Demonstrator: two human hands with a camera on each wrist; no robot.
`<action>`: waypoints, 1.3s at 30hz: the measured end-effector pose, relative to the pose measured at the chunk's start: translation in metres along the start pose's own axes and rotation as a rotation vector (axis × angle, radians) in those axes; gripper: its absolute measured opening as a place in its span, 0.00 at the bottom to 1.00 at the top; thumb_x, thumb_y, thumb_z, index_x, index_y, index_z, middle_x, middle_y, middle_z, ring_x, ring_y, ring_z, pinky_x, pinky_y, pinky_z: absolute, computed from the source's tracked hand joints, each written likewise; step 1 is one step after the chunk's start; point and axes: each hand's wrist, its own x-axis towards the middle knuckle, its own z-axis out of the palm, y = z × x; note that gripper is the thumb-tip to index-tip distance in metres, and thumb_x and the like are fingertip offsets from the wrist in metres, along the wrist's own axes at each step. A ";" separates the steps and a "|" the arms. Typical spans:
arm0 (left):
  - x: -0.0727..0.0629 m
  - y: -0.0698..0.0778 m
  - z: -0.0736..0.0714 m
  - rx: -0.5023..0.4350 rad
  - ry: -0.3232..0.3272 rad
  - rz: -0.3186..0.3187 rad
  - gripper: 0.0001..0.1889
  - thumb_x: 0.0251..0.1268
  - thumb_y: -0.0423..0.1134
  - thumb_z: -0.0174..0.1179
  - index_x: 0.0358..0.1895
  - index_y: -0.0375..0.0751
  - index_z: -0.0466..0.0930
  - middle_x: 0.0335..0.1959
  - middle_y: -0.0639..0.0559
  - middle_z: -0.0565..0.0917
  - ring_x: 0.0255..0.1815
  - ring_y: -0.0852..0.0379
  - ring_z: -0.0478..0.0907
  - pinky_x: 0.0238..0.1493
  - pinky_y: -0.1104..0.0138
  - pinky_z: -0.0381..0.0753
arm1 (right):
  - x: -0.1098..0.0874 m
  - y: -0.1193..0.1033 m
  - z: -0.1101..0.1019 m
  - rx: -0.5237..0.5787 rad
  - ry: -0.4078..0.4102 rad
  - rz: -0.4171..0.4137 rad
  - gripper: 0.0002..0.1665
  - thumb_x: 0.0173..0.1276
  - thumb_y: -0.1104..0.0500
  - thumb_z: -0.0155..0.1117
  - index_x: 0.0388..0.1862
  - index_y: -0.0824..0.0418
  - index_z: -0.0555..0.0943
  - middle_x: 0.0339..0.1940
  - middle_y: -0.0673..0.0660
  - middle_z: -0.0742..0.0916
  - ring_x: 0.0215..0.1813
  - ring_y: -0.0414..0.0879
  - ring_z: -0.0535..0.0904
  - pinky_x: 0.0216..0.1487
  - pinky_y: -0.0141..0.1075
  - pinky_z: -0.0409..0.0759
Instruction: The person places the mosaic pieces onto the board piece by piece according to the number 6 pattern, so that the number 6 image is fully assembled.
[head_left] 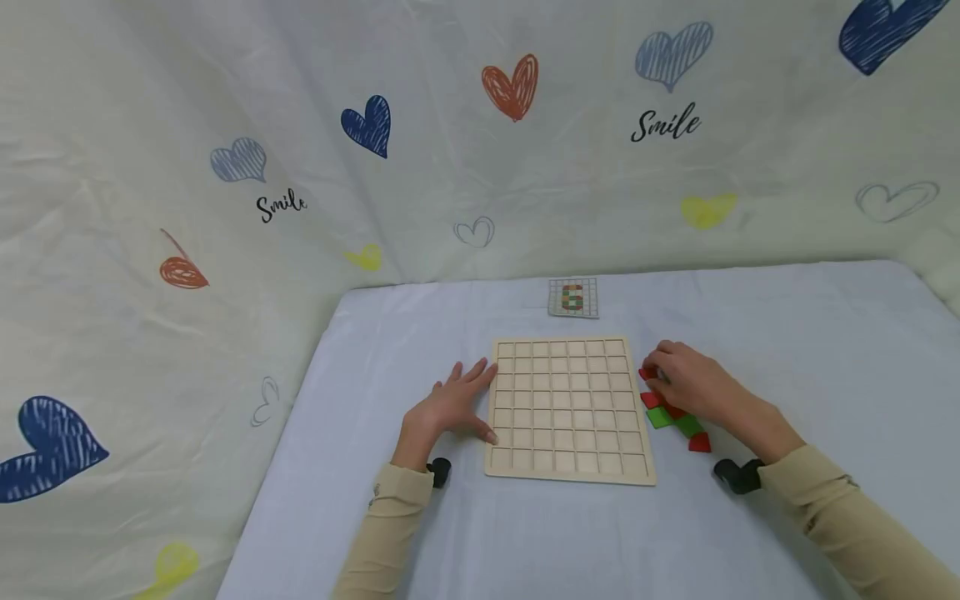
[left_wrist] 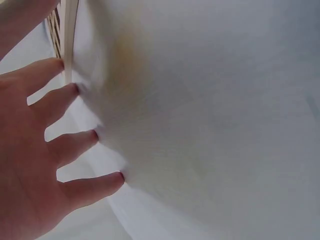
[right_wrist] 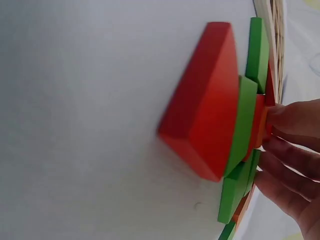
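Note:
A wooden grid board [head_left: 562, 408] lies on the table, its square cells showing bare wood. My left hand [head_left: 453, 404] is at its left edge with fingers spread, thumb and fingertips against the frame. In the left wrist view, several fingertips of the left hand [left_wrist: 45, 135] come down by the board's side [left_wrist: 71, 35]. To the right of the board, my right hand [head_left: 690, 379] bends over a small pile of tiles, its fingertips pinching a red tile [head_left: 645, 373]. Green tiles [head_left: 659, 417] and a red tile [head_left: 700, 442] lie below the hand, which hides part of the pile.
A small pattern card [head_left: 573, 298] with a coloured design on a grid lies behind the board. Black wrist cameras [head_left: 738, 477] sit at both cuffs. A white cloth with printed hearts [head_left: 512, 86] hangs behind the table.

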 end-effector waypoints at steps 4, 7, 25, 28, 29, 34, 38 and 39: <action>0.002 0.000 0.000 -0.011 0.006 0.001 0.63 0.45 0.49 0.83 0.84 0.52 0.51 0.86 0.53 0.47 0.87 0.39 0.35 0.80 0.34 0.41 | 0.001 0.000 -0.002 0.082 -0.026 0.022 0.11 0.62 0.67 0.74 0.42 0.68 0.83 0.39 0.61 0.85 0.39 0.51 0.78 0.44 0.48 0.87; 0.002 -0.001 -0.001 -0.024 0.006 0.013 0.64 0.44 0.49 0.84 0.84 0.51 0.51 0.86 0.53 0.47 0.87 0.39 0.35 0.80 0.34 0.40 | 0.002 -0.002 -0.003 0.138 -0.043 0.040 0.13 0.62 0.68 0.73 0.45 0.68 0.82 0.40 0.60 0.86 0.40 0.50 0.79 0.46 0.48 0.87; 0.004 -0.004 0.001 -0.103 0.036 0.050 0.62 0.43 0.42 0.85 0.83 0.50 0.54 0.86 0.50 0.49 0.86 0.38 0.35 0.79 0.32 0.39 | -0.004 -0.003 -0.008 0.148 0.045 -0.085 0.11 0.60 0.69 0.75 0.43 0.64 0.89 0.35 0.51 0.84 0.35 0.42 0.76 0.35 0.31 0.83; 0.004 -0.005 0.002 -0.106 0.042 0.052 0.62 0.43 0.42 0.85 0.83 0.50 0.55 0.86 0.49 0.49 0.86 0.37 0.35 0.79 0.32 0.39 | -0.003 -0.005 -0.010 0.167 0.052 -0.084 0.10 0.60 0.68 0.76 0.41 0.62 0.89 0.35 0.50 0.86 0.36 0.42 0.79 0.38 0.33 0.85; 0.004 -0.005 0.003 -0.105 0.043 0.053 0.62 0.43 0.42 0.85 0.83 0.50 0.55 0.86 0.49 0.49 0.86 0.37 0.35 0.79 0.32 0.39 | -0.002 -0.006 -0.010 0.180 0.053 -0.082 0.09 0.60 0.69 0.76 0.40 0.62 0.88 0.35 0.50 0.87 0.36 0.42 0.79 0.38 0.34 0.85; 0.004 -0.006 0.004 -0.103 0.044 0.055 0.62 0.43 0.42 0.85 0.83 0.50 0.55 0.86 0.50 0.49 0.86 0.38 0.35 0.81 0.35 0.39 | 0.000 -0.010 -0.010 0.241 0.096 -0.112 0.11 0.61 0.71 0.74 0.43 0.64 0.87 0.36 0.52 0.89 0.36 0.42 0.82 0.39 0.36 0.86; 0.004 -0.004 0.002 -0.107 0.046 0.059 0.62 0.43 0.42 0.85 0.83 0.49 0.55 0.86 0.49 0.49 0.86 0.37 0.35 0.81 0.35 0.39 | 0.004 -0.013 -0.009 0.253 0.134 -0.164 0.16 0.61 0.72 0.73 0.48 0.68 0.86 0.36 0.53 0.88 0.36 0.44 0.83 0.40 0.38 0.87; 0.003 -0.004 0.001 -0.108 0.046 0.061 0.62 0.43 0.41 0.85 0.83 0.49 0.55 0.86 0.48 0.49 0.86 0.37 0.35 0.81 0.35 0.39 | 0.005 -0.014 -0.009 0.256 0.135 -0.170 0.16 0.61 0.73 0.73 0.49 0.68 0.86 0.35 0.52 0.87 0.36 0.43 0.84 0.40 0.37 0.87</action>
